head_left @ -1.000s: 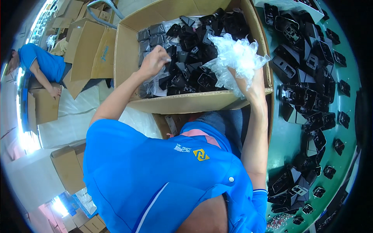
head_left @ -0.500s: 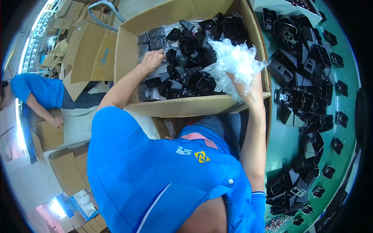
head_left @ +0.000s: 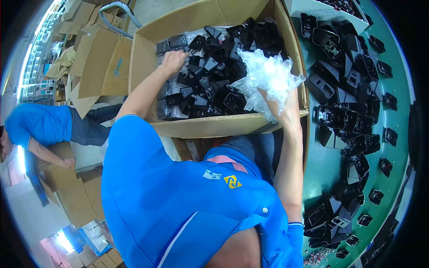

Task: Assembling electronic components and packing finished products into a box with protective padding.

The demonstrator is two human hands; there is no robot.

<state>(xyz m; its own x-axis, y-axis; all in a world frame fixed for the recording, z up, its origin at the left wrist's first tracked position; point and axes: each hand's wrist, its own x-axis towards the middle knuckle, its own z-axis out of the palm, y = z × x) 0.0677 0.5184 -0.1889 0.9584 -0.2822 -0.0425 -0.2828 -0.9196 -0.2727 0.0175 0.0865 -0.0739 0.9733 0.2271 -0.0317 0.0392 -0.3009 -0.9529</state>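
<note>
One plastic bundle [head_left: 269, 79] covers the right hand's [head_left: 286, 109] gripping fingers, upper right of centre, crumpled, translucent; left hand's [head_left: 173, 61] hold unclear.

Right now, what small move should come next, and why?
Perhaps the left hand should pinch one of the wrapped dark parts in the carton: it is right by them, while the right hand is occupied holding bunched clear plastic.

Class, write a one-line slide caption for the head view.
The right hand grips clear plastic; the left hand is over a box of black parts.
</note>
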